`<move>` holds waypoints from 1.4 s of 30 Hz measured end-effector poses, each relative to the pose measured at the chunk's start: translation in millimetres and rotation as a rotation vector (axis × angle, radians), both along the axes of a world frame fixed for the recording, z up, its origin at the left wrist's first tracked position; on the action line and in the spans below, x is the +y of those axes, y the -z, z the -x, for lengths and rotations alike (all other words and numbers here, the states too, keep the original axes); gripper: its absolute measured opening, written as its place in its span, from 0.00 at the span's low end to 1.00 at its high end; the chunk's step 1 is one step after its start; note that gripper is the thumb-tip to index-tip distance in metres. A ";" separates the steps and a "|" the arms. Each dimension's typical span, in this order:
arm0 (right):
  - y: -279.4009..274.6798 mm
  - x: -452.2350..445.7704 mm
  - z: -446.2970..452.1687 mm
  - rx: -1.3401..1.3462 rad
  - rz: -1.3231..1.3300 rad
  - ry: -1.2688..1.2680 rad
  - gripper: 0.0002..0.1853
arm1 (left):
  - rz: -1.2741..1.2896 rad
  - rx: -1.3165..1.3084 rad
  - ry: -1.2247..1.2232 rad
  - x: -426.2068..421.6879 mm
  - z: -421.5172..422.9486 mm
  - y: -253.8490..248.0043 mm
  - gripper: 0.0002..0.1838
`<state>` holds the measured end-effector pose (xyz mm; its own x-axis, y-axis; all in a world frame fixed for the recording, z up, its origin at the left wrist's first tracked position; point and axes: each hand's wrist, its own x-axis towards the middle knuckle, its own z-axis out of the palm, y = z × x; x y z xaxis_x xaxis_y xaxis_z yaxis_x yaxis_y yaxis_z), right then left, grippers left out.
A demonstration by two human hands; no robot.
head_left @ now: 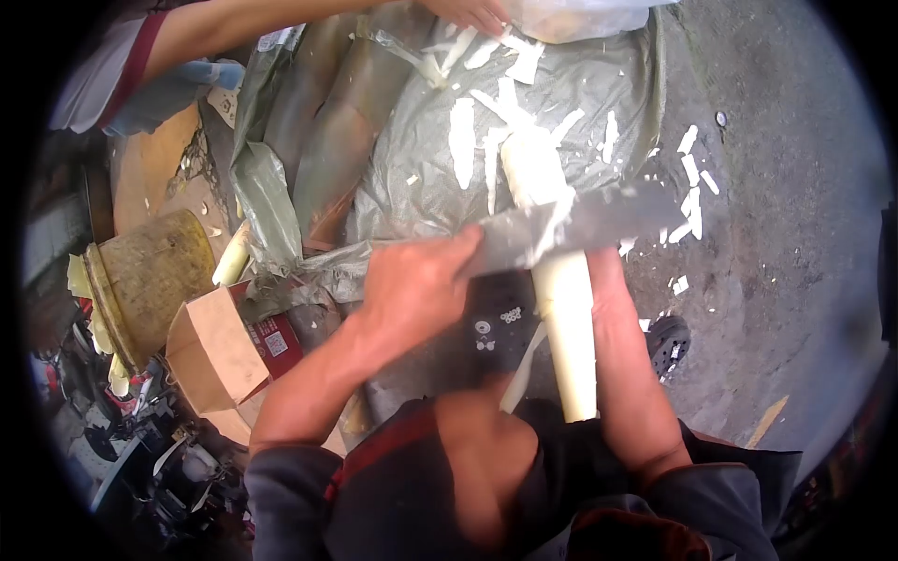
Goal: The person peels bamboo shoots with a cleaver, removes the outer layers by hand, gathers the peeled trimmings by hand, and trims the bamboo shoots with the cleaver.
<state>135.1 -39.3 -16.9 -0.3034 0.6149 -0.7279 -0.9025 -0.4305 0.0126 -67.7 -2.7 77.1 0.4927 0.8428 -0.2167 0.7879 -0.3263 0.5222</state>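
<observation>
My left hand (416, 276) is closed round the left end of a wide grey blade (608, 220), like a large cleaver, with pale scraps stuck to it. The blade lies across a long, pale, tapered stalk (568, 346), perhaps a bamboo shoot, which runs from near my lap to the sheet ahead. A thin strip (524, 369) hangs off the stalk's left side. Beside the stalk on the right is my right hand (604, 271); the blade covers its fingers, so its grip is hidden. White shavings (462, 145) lie around the stalk's far end.
A grey-green plastic sheet (402, 178) covers the ground ahead. Another person's hand (468, 13) is at the top, near a clear plastic bag (580, 19). On the left are a dirty yellow bucket (159, 280) and an open cardboard box (215, 351). Shavings litter the concrete (776, 243).
</observation>
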 end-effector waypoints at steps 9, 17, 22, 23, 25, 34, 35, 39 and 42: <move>3.8 4.5 -1.2 -0.075 -0.037 -0.133 0.27 | -0.105 0.146 0.013 23.4 -9.6 49.1 0.19; -11.4 1.6 8.4 -0.076 0.057 -0.055 0.27 | -0.124 0.079 0.002 5.3 -16.6 29.8 0.20; -5.1 2.0 12.5 0.025 -0.025 -0.127 0.28 | -0.139 0.196 -0.014 36.6 -12.7 66.5 0.09; -5.2 1.8 9.8 0.035 -0.057 -0.184 0.29 | -0.134 0.223 -0.020 42.5 -8.9 76.3 0.09; -1.7 2.8 3.6 0.033 -0.062 -0.208 0.30 | -0.126 0.260 -0.020 54.6 -7.8 86.1 0.09; 9.9 0.7 -1.0 0.363 -0.097 -0.056 0.31 | 0.070 0.002 0.001 -8.4 -3.3 -15.3 0.22; 16.8 -0.6 -1.7 0.582 -0.178 -0.002 0.30 | 0.076 0.023 -0.003 -9.3 -5.2 -14.0 0.22; -5.2 4.8 9.8 -0.001 -0.025 -0.119 0.27 | 0.039 0.233 -0.084 21.6 -1.4 50.2 0.20; -2.6 5.4 3.4 0.096 -0.028 -0.150 0.28 | 0.043 0.301 -0.133 48.0 0.2 75.5 0.17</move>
